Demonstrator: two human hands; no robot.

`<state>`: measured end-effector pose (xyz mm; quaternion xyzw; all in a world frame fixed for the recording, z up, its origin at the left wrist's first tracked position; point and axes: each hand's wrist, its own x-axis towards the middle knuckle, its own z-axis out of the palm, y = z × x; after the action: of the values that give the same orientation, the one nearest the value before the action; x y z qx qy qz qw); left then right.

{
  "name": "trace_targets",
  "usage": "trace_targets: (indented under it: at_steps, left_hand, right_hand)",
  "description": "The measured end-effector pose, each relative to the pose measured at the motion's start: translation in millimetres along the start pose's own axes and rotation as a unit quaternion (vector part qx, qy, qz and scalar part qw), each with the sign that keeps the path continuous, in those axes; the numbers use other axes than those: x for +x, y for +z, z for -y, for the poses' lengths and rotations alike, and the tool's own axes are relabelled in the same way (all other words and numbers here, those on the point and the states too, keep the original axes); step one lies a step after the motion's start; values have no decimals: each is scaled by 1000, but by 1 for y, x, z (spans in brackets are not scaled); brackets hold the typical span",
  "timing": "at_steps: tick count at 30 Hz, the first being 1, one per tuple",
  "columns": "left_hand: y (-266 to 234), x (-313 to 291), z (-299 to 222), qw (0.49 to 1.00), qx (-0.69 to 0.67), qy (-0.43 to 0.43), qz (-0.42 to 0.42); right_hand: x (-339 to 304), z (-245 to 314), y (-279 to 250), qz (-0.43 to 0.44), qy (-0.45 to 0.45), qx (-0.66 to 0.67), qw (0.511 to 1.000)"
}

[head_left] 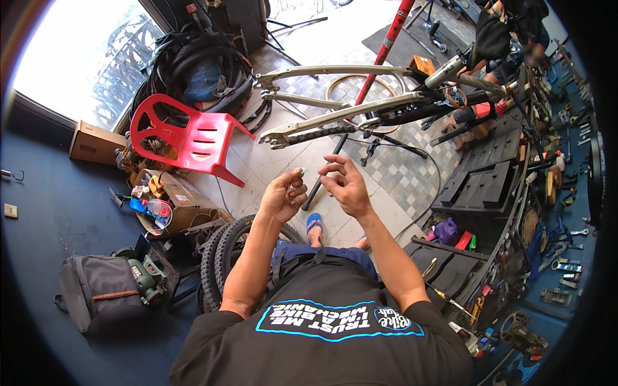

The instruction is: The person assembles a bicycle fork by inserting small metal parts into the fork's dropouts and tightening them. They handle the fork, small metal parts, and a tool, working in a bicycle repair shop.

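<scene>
In front of my body, my left hand (283, 196) is closed, pinching a small silver metal part (302, 171) between thumb and fingertip. The part is too small to name. Just to its right, my right hand (347, 186) is raised with its fingers loosely bent and apart, pointing toward the left hand. Nothing shows between them. Beyond both hands, apart from them, is a beige bicycle frame (335, 119) with its rear end toward the left. A chain (315, 135) lies along its lower stay, and a red stand post (388, 45) rises behind it.
A red plastic chair (203, 138) stands at the left, near piled tyres (193, 71). Knobby bicycle tyres (222, 251) lean by my left forearm. Left of them is an open cardboard box (183, 196) of odds and ends. Along the right runs a tool-covered wall (570, 212) beside black trays (483, 186).
</scene>
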<state>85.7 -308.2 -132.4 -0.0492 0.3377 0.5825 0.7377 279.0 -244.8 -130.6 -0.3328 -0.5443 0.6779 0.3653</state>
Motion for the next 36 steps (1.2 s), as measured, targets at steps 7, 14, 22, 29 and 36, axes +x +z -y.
trace_targets:
  at_steps: [7, 14, 22, 29, 36]
  left_hand:
    - [-7, 8, -9, 996, -70, -42, 37]
    - [-8, 8, -9, 998, -58, -12, 35]
    - [-5, 16, 0, 997, -32, 71, -21]
    - [-4, 37, 13, 986, 17, 145, -83]
    - [-2, 55, 15, 980, 49, 131, -143]
  right_hand:
    - [41, -21, 23, 56, -20, 101, 993]
    - [42, -26, 26, 50, 23, 147, 988]
    - [46, -39, 47, -35, 27, 179, 983]
    - [51, -53, 48, -118, 8, 156, 981]
    - [81, -63, 20, -118, 87, 176, 973]
